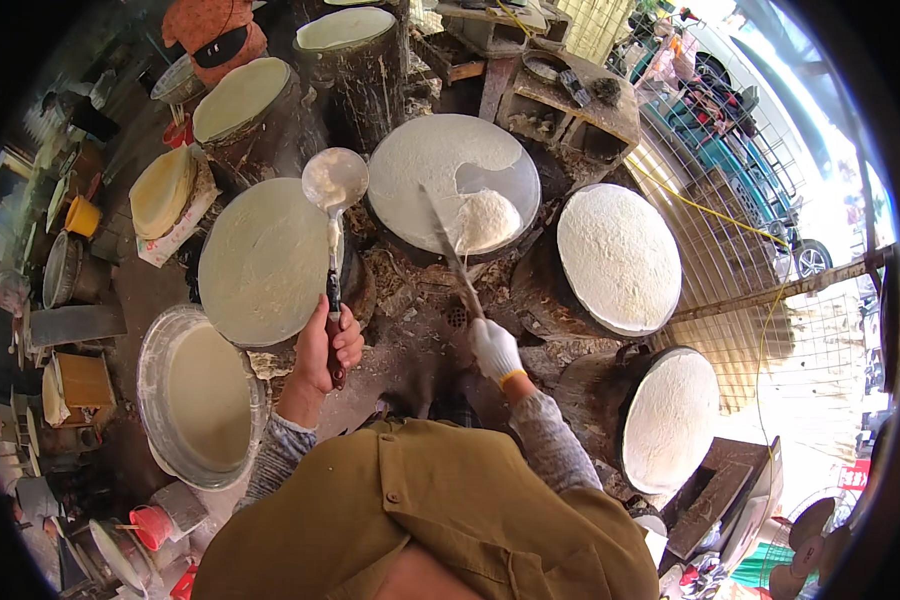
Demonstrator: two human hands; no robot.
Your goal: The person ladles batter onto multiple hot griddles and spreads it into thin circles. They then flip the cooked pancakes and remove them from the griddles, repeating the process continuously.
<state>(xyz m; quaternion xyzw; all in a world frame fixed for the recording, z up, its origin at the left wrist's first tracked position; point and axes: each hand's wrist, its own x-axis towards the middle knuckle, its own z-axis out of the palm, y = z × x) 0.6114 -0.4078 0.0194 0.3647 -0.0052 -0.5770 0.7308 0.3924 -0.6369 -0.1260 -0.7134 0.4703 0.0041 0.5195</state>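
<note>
My bare left hand (321, 352) grips the dark handle of a metal ladle (335, 180). Pale batter coats the ladle's bowl, which is over the edge of the left round griddle (259, 270), covered by a thin batter sheet. In a white glove, my right hand (497, 350) holds a long flat scraper (450, 255). Its blade reaches over the middle griddle (511, 181), beside a mound of wet batter (489, 221). A thin batter layer (424, 154) covers much of that griddle, while a curved patch of its surface shows bare.
A wide basin of batter (210, 397) stands at my left. More coated griddles (619, 259) on drum stoves ring me, including a lower right one (671, 424). A stack of flat pancakes (163, 193) lies far left. Wire mesh (720, 300) and a fan (808, 551) are at right.
</note>
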